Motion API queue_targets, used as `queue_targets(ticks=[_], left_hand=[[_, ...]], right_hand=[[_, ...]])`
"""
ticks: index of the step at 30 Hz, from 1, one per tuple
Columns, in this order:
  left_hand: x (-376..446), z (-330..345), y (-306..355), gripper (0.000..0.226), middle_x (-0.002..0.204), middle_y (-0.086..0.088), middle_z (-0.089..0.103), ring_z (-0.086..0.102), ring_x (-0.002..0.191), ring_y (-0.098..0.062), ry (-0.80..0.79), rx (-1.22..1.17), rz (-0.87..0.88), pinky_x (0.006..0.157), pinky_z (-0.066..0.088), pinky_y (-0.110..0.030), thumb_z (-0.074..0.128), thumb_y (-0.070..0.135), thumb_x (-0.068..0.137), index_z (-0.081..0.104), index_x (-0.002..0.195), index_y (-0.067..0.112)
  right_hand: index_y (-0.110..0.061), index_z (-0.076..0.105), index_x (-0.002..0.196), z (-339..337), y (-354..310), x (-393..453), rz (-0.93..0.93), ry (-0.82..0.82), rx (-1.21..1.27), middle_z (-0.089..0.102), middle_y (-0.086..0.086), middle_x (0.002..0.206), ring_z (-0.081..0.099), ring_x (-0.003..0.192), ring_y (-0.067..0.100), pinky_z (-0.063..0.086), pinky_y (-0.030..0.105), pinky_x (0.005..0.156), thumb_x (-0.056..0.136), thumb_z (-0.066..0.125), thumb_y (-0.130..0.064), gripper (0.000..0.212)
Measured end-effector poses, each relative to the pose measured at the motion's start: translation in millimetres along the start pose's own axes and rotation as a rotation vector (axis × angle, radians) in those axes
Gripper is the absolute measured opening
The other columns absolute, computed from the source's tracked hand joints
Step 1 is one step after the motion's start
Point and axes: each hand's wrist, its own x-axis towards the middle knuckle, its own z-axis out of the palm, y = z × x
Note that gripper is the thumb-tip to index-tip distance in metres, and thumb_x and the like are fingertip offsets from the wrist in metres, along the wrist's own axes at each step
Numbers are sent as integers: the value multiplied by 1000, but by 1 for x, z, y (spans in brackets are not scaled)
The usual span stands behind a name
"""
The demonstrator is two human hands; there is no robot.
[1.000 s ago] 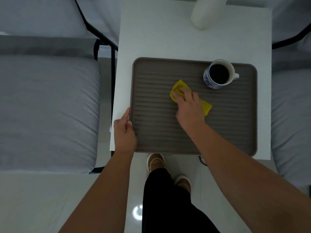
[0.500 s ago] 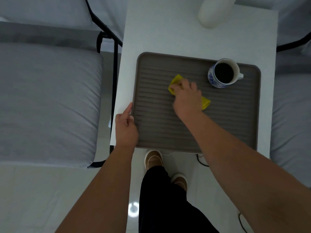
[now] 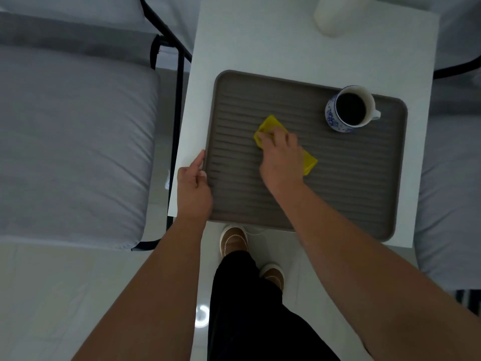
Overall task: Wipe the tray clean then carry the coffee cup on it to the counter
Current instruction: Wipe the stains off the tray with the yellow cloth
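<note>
Right now the right hand is pressed flat on a yellow cloth in the middle of the ribbed brown tray — fingers closed down over it. Left hand clamps the tray's left edge, thumb along the rim. Blue-and-white coffee cup stands full at the tray's far right corner — all on a white table.
</note>
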Motion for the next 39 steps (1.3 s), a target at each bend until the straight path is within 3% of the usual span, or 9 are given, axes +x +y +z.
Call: queue_targets(ticks=[3, 7, 13, 16, 24, 30, 35, 39], left_hand=[[0, 1, -1, 46, 107, -3, 43, 48, 83, 1, -2, 6, 9, 77, 33, 6, 34, 9, 103, 47, 143, 29], [0, 2, -1, 48, 106, -2, 41, 47, 83, 2, -12, 11, 5, 77, 31, 7, 33, 6, 103, 46, 143, 28], [0, 0, 1, 47, 107, -5, 42, 48, 80, 12, -4, 5, 20, 76, 30, 7, 33, 4, 102, 48, 141, 25], [-1, 0, 0, 48, 103, -5, 42, 46, 73, 16, 7, 5, 34, 72, 32, 6, 34, 3, 101, 49, 140, 25], [-1, 0, -1, 46, 107, -2, 44, 46, 80, 19, 2, 31, 5, 74, 30, 8, 35, 8, 102, 48, 140, 29], [1, 2, -2, 47, 111, -5, 45, 48, 86, 3, -10, 40, -16, 76, 31, 7, 33, 10, 103, 46, 142, 32], [0, 0, -2, 48, 104, -4, 42, 47, 77, 13, -13, -13, 7, 76, 32, 6, 34, 4, 101, 49, 140, 29], [2, -1, -1, 48, 103, -4, 42, 47, 77, 5, -21, -32, 0, 76, 35, 3, 33, 4, 102, 49, 140, 28]], right_hand=[[-18, 47, 131, -6, 27, -9, 121, 16, -14, 42, 13, 135, 39, 118, 38, 38, 49, 91, 86, 49, -10, 46], [-18, 49, 130, -5, 12, -2, 153, 14, 40, 42, 11, 133, 37, 118, 36, 39, 48, 92, 84, 51, -10, 47], [-15, 47, 134, 7, -57, 20, -126, 2, 85, 42, 15, 138, 39, 118, 38, 39, 47, 92, 85, 49, -11, 50], [-13, 37, 141, 5, -63, 40, -202, -15, 43, 36, 11, 145, 37, 120, 36, 37, 45, 92, 87, 45, -13, 55], [-17, 45, 135, -15, -1, 47, 18, -4, 45, 39, 6, 142, 39, 116, 35, 36, 41, 94, 86, 45, -9, 49], [-9, 53, 124, -24, 4, 49, 145, -4, 24, 41, 13, 135, 38, 117, 36, 35, 44, 92, 84, 47, -10, 40], [-12, 45, 133, -13, -59, 59, -54, -58, 70, 36, 12, 141, 36, 119, 34, 34, 41, 95, 86, 46, -10, 47], [-11, 45, 134, -6, -70, 56, -157, -61, 69, 38, 9, 141, 38, 117, 34, 36, 42, 94, 83, 50, -9, 52]])
